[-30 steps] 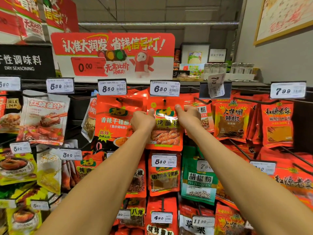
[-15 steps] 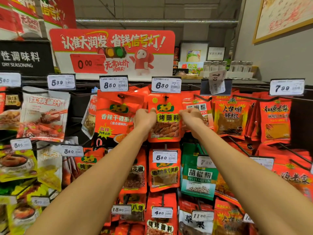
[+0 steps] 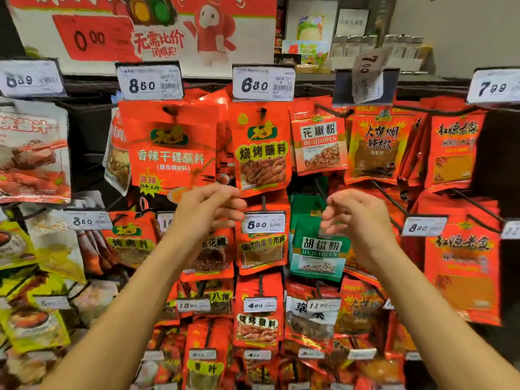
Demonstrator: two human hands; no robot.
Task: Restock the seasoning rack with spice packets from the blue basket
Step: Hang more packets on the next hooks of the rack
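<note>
A red barbecue spice packet hangs on its peg under the 6.80 price tag on the seasoning rack. My left hand is below and left of the packet, fingers loosely curled, holding nothing. My right hand is below and right of it, fingers also loosely curled and empty. Neither hand touches the packet. The blue basket is out of view.
Rows of hanging packets fill the rack: a larger red packet under the 8.50 tag, a pepper-powder packet to the right, a green packet behind my right hand. Bare peg hooks stick out at right. A red promotional sign sits on top.
Both hands have let go of the barbecue packet's top corners and dropped below it. The packet now hangs on its peg by itself. The camera view has moved closer to the rack.
</note>
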